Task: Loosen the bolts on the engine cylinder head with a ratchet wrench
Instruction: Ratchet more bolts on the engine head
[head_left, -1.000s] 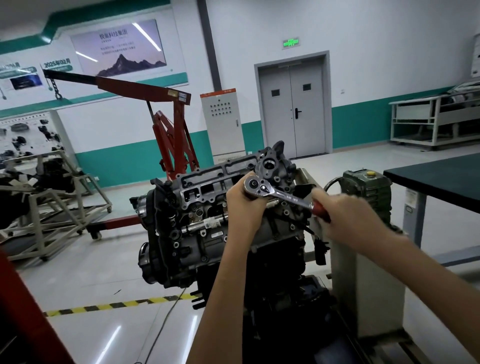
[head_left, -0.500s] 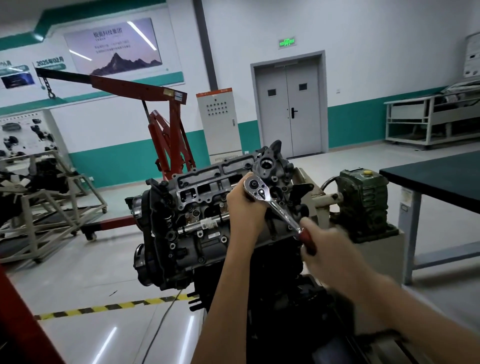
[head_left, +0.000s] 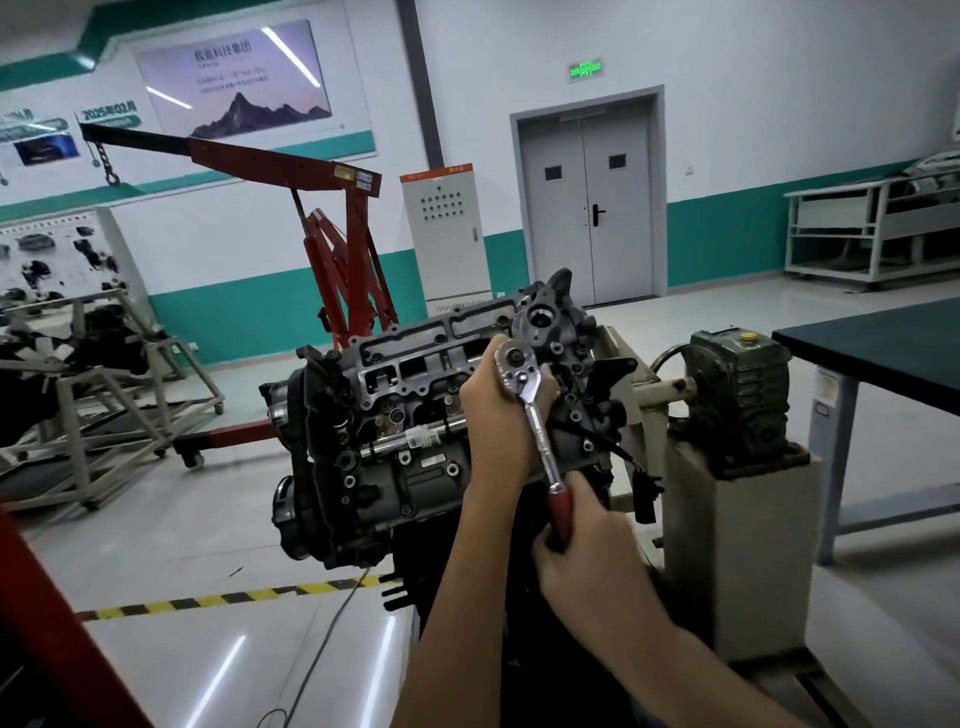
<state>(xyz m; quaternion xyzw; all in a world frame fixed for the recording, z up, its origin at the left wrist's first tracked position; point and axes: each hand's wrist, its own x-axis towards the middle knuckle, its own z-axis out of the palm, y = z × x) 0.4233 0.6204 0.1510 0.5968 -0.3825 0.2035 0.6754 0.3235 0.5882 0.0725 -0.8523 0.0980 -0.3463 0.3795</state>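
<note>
Both forearms reach up and forward from below. The left hand (head_left: 496, 415) cups the head of the wrench (head_left: 540, 441), fingers seemingly curled behind it. The right hand (head_left: 587, 556), lower and nearer, grips its handle.

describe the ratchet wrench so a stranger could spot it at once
Mid-room stands a dark engine, before a red hoist. The left hand and right hand hold the ratchet wrench against its upper right end. Nothing else there has a round chrome head, slim shaft and red grip.
</note>
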